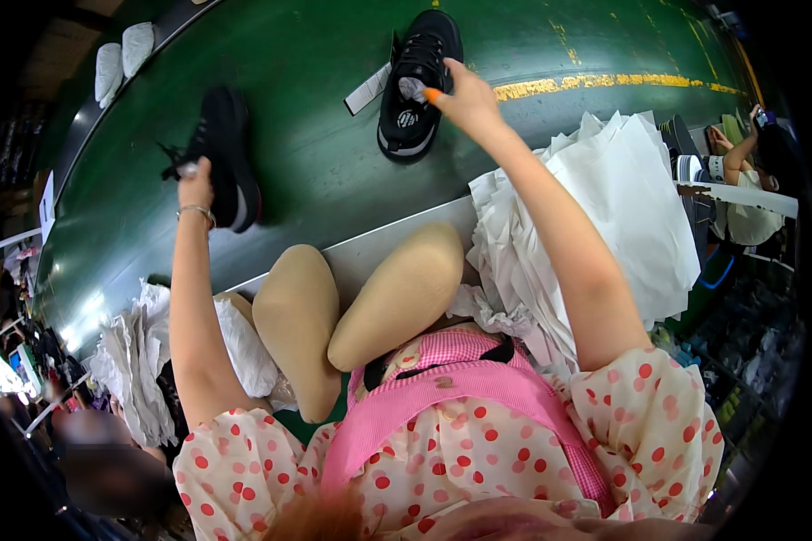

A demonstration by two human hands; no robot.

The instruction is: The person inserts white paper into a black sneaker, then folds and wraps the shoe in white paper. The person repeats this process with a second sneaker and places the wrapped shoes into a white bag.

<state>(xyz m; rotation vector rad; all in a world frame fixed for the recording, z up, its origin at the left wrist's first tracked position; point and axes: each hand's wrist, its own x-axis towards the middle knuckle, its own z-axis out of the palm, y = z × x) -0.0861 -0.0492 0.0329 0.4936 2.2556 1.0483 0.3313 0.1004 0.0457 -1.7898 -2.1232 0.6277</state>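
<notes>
My left hand [196,185] is closed round the ankle opening of a black lace-up shoe [229,149]. That shoe is tilted on its side over the green work surface, slightly smeared by motion. A second black shoe [421,50] lies farther to the right, sole down, its heel toward me. Crumpled pale paper [412,88] shows in its opening. My right hand [471,101], with an orange cover on the thumb, grips this shoe's side at the opening. The thumb lies beside the paper. A white tag-like strip [368,90] sticks out at the shoe's left.
A stack of white paper sheets [604,207] sits under my right forearm. More paper [140,361] hangs at the left. Two beige rounded shapes [296,316] lie before my pink apron [451,406]. White wrapped bundles [137,50] rest far left. Another person [749,189] is at right.
</notes>
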